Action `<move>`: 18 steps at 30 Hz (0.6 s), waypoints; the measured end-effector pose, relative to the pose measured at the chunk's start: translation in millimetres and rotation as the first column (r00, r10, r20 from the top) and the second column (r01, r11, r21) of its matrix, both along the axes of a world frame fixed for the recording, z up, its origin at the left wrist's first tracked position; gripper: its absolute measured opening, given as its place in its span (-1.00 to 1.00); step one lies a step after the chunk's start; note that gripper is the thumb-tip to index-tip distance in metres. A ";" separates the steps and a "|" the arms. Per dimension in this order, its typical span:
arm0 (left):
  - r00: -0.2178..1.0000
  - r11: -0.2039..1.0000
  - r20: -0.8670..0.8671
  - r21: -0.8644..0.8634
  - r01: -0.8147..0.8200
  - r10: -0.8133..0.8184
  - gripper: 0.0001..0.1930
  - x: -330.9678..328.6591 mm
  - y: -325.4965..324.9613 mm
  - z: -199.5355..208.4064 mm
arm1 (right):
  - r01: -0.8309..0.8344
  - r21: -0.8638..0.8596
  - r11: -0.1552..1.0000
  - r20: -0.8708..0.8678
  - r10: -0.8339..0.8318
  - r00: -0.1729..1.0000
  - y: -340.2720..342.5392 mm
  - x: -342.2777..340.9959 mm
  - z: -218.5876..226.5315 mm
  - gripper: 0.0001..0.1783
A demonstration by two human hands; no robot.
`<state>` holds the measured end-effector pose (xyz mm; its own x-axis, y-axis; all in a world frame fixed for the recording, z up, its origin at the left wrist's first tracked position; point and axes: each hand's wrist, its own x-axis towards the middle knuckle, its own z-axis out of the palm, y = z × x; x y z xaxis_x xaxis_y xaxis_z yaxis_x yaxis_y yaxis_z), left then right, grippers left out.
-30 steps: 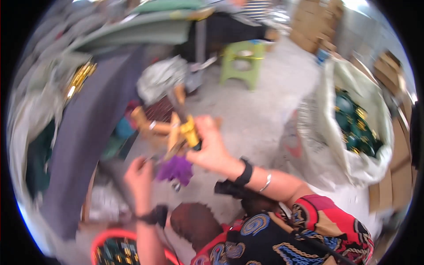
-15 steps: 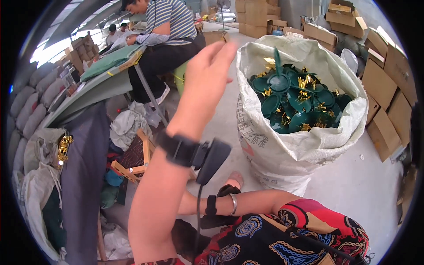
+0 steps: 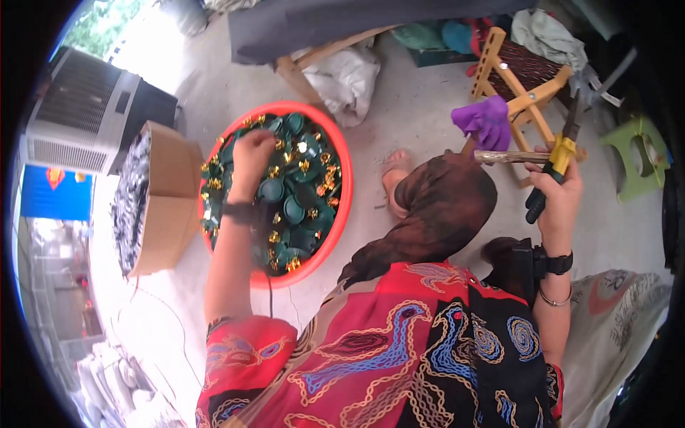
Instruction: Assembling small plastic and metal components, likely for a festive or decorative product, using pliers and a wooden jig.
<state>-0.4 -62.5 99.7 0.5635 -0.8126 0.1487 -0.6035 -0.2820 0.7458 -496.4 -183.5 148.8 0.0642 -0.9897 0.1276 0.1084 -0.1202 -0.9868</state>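
Observation:
My left hand reaches over a round red tub, its fingers bent and close together among the pieces. Whatever lies between those fingertips is too small to make out. Round dark green pieces with shiny gold bits fill the tub. At the right, my right hand is closed round a hand tool with yellow and black handles and a dark, narrow end. A bundle of thin gold-brown strips sticks out leftward from the same hand. A purple glove is just beyond the strips.
Left of the tub stands a cardboard box of dark, shiny pieces, near a grey appliance. A folding wooden stool and a green plastic stool are at the far right. A white woven sack stands beside my right arm.
My view has swung from the big sack of green pieces to the red tub. My left hand, earlier raised beside the sack, is now down at the tub; the right hand's tool has come into view.

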 end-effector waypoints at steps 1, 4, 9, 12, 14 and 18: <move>0.997 0.981 0.027 0.177 -0.076 0.072 -0.76 -2.7 31.9 -8.5 | -0.025 0.025 0.999 -0.006 0.025 1.000 -5.9 5.3 -5.4 -0.43; 0.996 0.939 0.084 0.339 -0.062 0.036 -0.69 -8.8 99.9 -62.1 | -0.085 0.077 0.993 -0.024 0.088 0.996 -9.0 23.4 -10.9 -0.43; 0.938 0.878 0.340 0.426 -0.218 0.068 -0.53 -34.0 82.7 -108.7 | -0.100 0.118 0.988 -0.066 0.108 0.992 -4.5 40.0 -9.2 -0.46; 0.920 0.842 0.384 0.471 -0.262 0.072 -0.60 -26.3 65.5 -138.1 | -0.050 0.102 0.993 -0.082 0.059 0.995 -1.4 36.9 -8.9 -0.47; 0.923 0.830 0.384 0.509 -0.229 0.019 -0.71 -20.0 58.6 -146.7 | -0.024 0.087 0.996 -0.048 0.029 0.998 -2.2 32.2 -13.9 -0.46; 0.984 0.969 0.172 0.234 -0.083 0.042 -0.82 -31.3 5.5 -122.9 | 0.111 0.049 0.993 0.002 -0.111 0.994 -5.7 24.4 -2.2 -0.42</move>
<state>-31.6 -57.0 -23.2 0.5983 -0.7997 0.0490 -0.6876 -0.4812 0.5437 -472.0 -189.2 146.6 -0.0466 -0.9958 0.0794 0.1020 -0.0838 -0.9913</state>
